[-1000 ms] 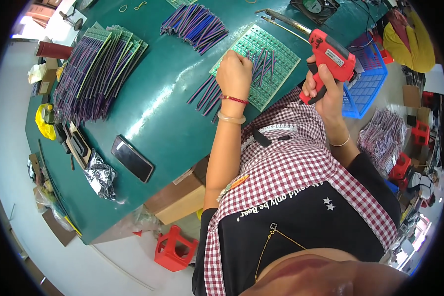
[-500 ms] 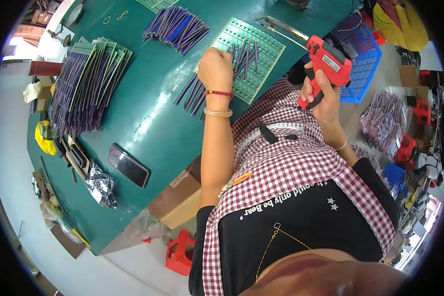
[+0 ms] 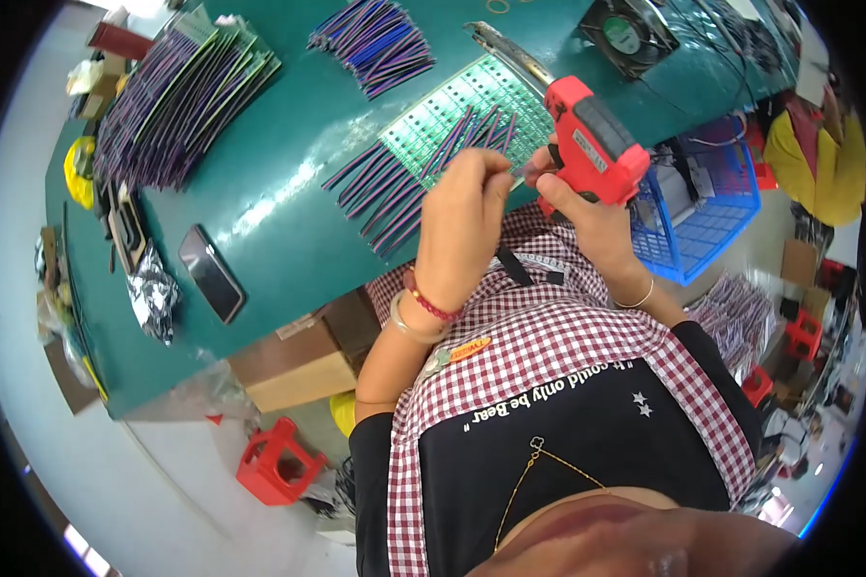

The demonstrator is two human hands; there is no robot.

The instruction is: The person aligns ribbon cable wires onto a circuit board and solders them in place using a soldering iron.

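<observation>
My right hand (image 3: 595, 219) grips a red soldering gun (image 3: 597, 144) by its handle. The gun's long metal tip points up and left, over the far edge of a green circuit board panel (image 3: 423, 117). My left hand (image 3: 464, 226) is closed in a pinch just left of the gun's handle, close to my right fingertips. Whatever those fingers hold is too small to make out. Purple and black wires (image 3: 380, 188) lie in a row across the panel, their ends reaching onto the table on its near left side. My left hand hides part of the panel.
A loose wire bundle (image 3: 375, 48) lies beyond the panel. Farther left are stacked wired boards (image 3: 173, 111), a phone (image 3: 213, 274) and a crumpled silver packet (image 3: 152, 296). A fan (image 3: 627, 37) stands back right, above a blue basket (image 3: 688, 258) beside the green table (image 3: 269, 231).
My left hand has left the wires on the panel and come right, beside my right hand. The soldering gun has shifted left. The whole view has turned, bringing the fan into sight.
</observation>
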